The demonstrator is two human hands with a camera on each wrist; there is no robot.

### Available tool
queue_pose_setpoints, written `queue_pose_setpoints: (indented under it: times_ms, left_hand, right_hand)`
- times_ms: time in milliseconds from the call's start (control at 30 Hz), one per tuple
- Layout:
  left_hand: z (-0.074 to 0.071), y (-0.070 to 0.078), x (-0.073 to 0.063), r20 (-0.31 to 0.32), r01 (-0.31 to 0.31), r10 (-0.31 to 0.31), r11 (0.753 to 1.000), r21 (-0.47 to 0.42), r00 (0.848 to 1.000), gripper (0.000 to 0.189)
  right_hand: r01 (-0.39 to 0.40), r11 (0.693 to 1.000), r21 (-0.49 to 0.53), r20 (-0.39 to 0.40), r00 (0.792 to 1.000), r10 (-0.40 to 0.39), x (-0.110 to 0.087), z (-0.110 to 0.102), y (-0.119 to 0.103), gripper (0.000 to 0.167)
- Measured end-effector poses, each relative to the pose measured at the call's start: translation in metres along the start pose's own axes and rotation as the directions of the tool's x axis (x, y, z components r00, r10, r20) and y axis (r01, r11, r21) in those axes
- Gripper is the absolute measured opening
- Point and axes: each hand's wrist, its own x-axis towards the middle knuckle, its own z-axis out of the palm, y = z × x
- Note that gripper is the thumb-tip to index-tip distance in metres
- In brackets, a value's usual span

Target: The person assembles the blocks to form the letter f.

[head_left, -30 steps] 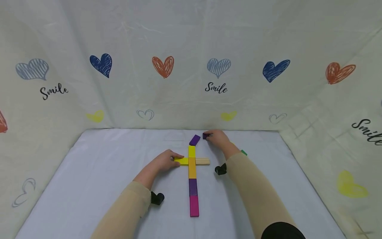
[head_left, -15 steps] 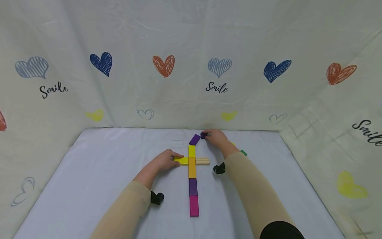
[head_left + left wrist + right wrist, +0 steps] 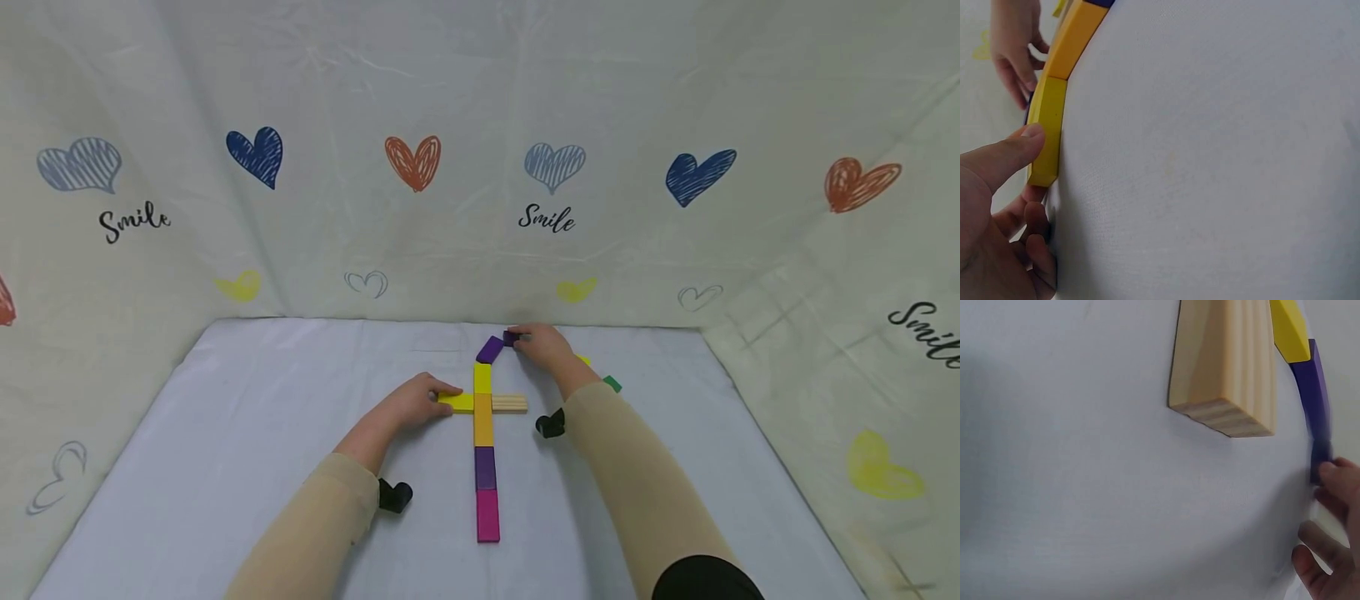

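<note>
My left hand [image 3: 414, 402] pinches the outer end of a yellow block [image 3: 1051, 125], which lies against the left side of an orange block [image 3: 483, 421]. At the far end of the row, my right hand [image 3: 546, 345] grips a small dark purple block [image 3: 510, 338] between thumb and fingers. That block meets the upper end of a slanted purple block [image 3: 491, 349]. A second yellow block [image 3: 482, 378] sits between the slanted one and the orange block. On the right side, a plain wooden block [image 3: 1222, 369] juts out from the orange one.
Nearer me the row continues with a purple block [image 3: 484, 468] and a pink block [image 3: 488, 515]. A green block [image 3: 612, 383] and a partly hidden yellow piece [image 3: 583, 360] lie beside my right forearm. A cloth wall with printed hearts rises behind the white table [image 3: 247, 433].
My right hand has moved slightly left with the small purple block, bringing it up to the slanted purple block. My left hand has stayed on the yellow block.
</note>
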Motion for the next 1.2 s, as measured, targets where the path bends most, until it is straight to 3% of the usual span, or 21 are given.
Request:
queue_pose_setpoints:
  times_ms: [333,667,1000,1200]
  left_hand:
    - [-0.001,0.003,-0.002,0.000,0.005,-0.005,1.000,-0.002,1.000,0.034]
    - [-0.001,0.002,-0.001,0.002,0.002,-0.002,1.000,-0.008,1.000,0.034]
    - [-0.001,0.004,-0.002,0.012,0.025,-0.025,1.000,-0.019,1.000,0.034]
    - [0.000,0.004,-0.002,0.009,0.035,-0.035,0.999,-0.010,0.999,0.034]
  right_hand:
    - [0.039,0.999,0.031,-0.014,0.999,-0.039,0.001,-0.003,0.007,0.043]
    - [0.049,0.994,0.093,-0.031,0.998,-0.047,-0.016,-0.017,0.018,0.041]
    - [0.089,0.996,0.022,-0.021,0.996,-0.088,-0.033,-0.039,0.051,0.040]
    - [0.067,0.998,-0.020,0.013,0.998,-0.066,-0.048,-0.051,0.074,0.041]
